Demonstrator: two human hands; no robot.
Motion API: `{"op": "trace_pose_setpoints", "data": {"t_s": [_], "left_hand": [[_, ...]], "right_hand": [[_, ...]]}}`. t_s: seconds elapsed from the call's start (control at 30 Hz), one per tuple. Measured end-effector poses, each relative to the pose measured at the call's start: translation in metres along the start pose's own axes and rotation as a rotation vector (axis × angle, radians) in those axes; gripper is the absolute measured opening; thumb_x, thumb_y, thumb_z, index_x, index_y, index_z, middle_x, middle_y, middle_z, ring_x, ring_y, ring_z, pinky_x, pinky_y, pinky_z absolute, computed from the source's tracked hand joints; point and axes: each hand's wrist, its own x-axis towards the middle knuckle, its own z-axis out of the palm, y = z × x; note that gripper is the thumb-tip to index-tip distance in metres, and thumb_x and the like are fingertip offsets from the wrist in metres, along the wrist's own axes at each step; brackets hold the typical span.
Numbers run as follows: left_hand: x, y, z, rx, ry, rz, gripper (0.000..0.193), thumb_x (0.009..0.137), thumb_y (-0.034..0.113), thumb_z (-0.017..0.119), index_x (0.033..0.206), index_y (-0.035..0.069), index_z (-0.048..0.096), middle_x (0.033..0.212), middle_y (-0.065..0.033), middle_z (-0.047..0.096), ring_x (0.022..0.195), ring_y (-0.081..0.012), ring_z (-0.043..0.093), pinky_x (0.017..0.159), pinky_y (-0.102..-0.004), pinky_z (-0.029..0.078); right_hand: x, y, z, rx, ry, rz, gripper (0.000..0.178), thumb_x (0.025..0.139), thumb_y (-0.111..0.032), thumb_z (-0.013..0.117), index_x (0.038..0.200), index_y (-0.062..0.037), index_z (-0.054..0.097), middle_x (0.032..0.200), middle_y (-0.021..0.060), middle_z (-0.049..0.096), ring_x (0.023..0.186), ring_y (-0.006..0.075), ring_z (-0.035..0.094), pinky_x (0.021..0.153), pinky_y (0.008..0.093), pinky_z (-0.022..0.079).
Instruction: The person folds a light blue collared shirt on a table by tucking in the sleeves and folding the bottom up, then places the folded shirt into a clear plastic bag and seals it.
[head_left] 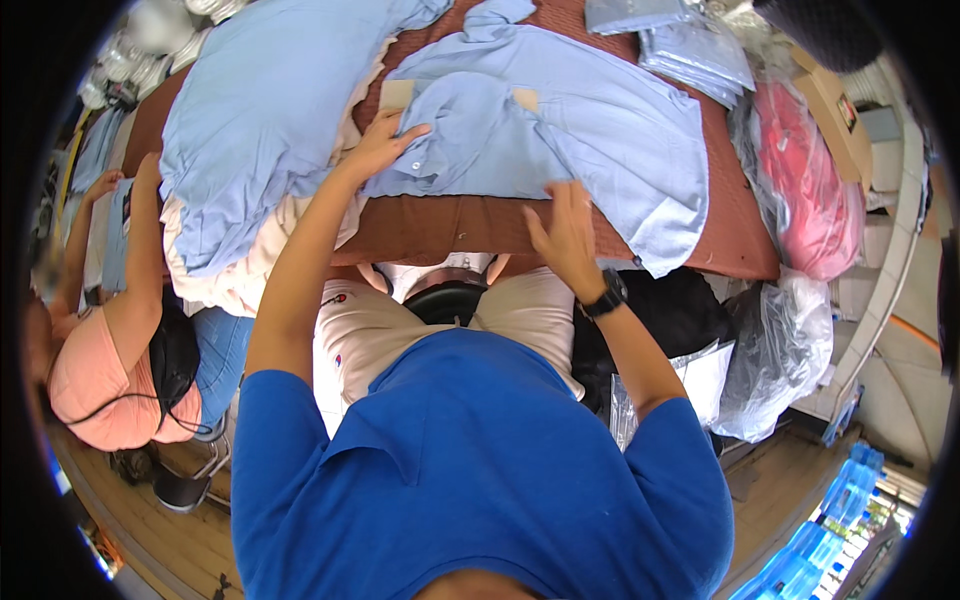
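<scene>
A light blue button shirt [620, 130] lies spread on the brown-covered table, part of it folded over tan cardboard [397, 95]. My left hand [385, 148] rests on the shirt's left fold beside the cardboard, thumb and fingers apart; no fabric is visibly gripped. A small button shows on the cloth just right of that hand. My right hand [568, 228] is at the shirt's near edge, fingers spread and holding nothing. A dark watch sits on the right wrist. Whether its fingertips touch the cloth I cannot tell.
A pile of light blue shirts [270, 110] lies to the left over cream cloth [240, 262]. Bagged folded shirts [695, 55] are at the far right, near a bagged red garment [800, 170] and a cardboard box [835, 115]. At left, a person in a peach top [105, 370] works nearby.
</scene>
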Motion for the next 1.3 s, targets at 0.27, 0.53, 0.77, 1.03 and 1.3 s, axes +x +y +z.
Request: {"op": "trace_pose_setpoints", "data": {"t_s": [0.27,0.53,0.77,1.03,1.3], "left_hand": [[0.006,-0.032,0.016,0.107,0.168,0.105,0.051,0.093,0.048,0.069,0.122,0.007,0.073,0.136,-0.0176,0.062,0.132,-0.0331,0.047,0.113,-0.0419,0.035],[0.006,-0.039,0.009,0.082,0.131,0.056,0.053,0.094,0.047,0.069,0.126,0.005,0.070,0.138,-0.0190,0.058,0.133,-0.0309,0.046,0.115,-0.0394,0.032],[0.007,-0.031,0.011,0.074,0.138,0.039,0.055,0.095,0.047,0.067,0.130,0.004,0.067,0.137,-0.0192,0.058,0.134,-0.0311,0.044,0.115,-0.0397,0.031],[0.003,-0.017,0.011,0.059,0.127,0.000,0.056,0.096,0.047,0.066,0.129,0.002,0.068,0.138,-0.0190,0.058,0.134,-0.0301,0.044,0.115,-0.0395,0.032],[0.005,-0.015,0.007,0.043,0.083,-0.079,0.055,0.096,0.046,0.066,0.127,0.001,0.068,0.136,-0.0153,0.060,0.129,-0.0267,0.048,0.112,-0.0362,0.035]], "right_hand": [[-0.105,0.097,-0.093,-0.740,-0.116,0.348,0.036,0.078,-0.008,0.066,0.113,-0.0040,0.057,0.120,0.0155,0.055,0.111,0.0370,0.055,0.088,0.0483,0.049],[-0.085,0.219,-0.198,0.068,-0.358,0.533,0.020,0.080,-0.012,0.071,0.098,-0.0042,0.069,0.093,0.0078,0.069,0.088,0.0229,0.063,0.083,0.0358,0.049],[0.024,0.294,-0.193,0.633,0.219,0.668,0.025,0.094,-0.027,0.069,0.095,-0.0029,0.074,0.087,0.0014,0.069,0.081,0.0118,0.060,0.075,0.0296,0.047],[-0.012,0.335,-0.153,0.296,0.009,0.847,0.041,0.091,-0.036,0.076,0.097,0.0039,0.074,0.080,0.0004,0.065,0.075,0.0103,0.055,0.069,0.0307,0.045],[-0.070,0.357,-0.167,0.274,-0.006,0.771,0.036,0.090,-0.035,0.078,0.094,0.0013,0.075,0.077,-0.0002,0.065,0.073,0.0067,0.054,0.067,0.0262,0.044]]}}
